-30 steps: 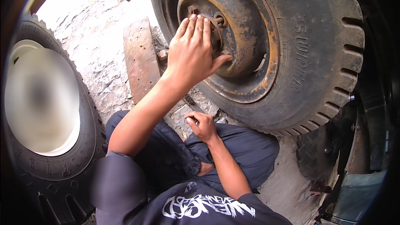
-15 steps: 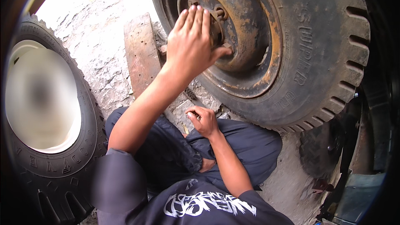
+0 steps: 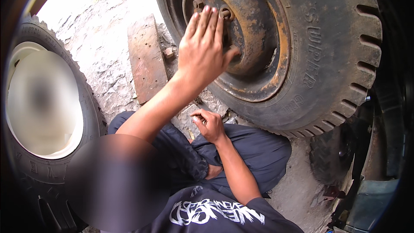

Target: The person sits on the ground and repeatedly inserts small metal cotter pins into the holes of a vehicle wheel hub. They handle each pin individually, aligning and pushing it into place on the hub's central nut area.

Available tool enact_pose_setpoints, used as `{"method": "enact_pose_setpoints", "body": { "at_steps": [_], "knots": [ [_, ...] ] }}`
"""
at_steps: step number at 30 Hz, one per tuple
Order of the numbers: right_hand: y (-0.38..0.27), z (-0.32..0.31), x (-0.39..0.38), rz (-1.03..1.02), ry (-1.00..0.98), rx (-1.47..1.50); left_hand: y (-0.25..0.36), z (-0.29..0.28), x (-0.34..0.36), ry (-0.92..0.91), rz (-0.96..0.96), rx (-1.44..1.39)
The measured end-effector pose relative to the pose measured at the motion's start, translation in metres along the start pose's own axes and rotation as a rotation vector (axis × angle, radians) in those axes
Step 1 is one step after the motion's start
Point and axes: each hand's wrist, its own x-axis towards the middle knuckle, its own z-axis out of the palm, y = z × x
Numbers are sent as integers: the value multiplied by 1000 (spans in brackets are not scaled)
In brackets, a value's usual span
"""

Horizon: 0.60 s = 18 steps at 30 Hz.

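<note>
A large truck wheel stands in front of me, its black tyre point(image 3: 315, 47) around a rusty steel rim point(image 3: 258, 34). My left hand point(image 3: 203, 54) is stretched flat over the hub in the rim's middle, fingers straight and thumb out to the side. It covers much of the hub, and whether the palm touches it is hidden. Beside the fingertips stick out rusty wheel nuts point(image 3: 198, 3). My right hand point(image 3: 209, 126) hovers above my crossed legs with its fingers curled in. Anything inside those fingers cannot be made out.
To the left stands another tyre point(image 3: 32, 168) with a cream-coloured rim point(image 3: 71, 140). A flat, worn plate with small holes point(image 3: 146, 60) lies on rough, broken ground point(image 3: 99, 30). A smaller dark treaded wheel point(image 3: 330, 157) is at the right, below the big tyre.
My left hand has slid a little to the right over the hub, uncovering more of the nut at its left. My right hand stays nearly in place.
</note>
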Motion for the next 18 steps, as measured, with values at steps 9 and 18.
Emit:
{"method": "enact_pose_setpoints", "body": {
  "at_steps": [9,18],
  "knots": [
    [1,-1,0,-5,8,15,9,8,-21,33,23,-56],
    [2,0,-4,-24,22,39,15,8,-27,7,18,-53]
  ]
}}
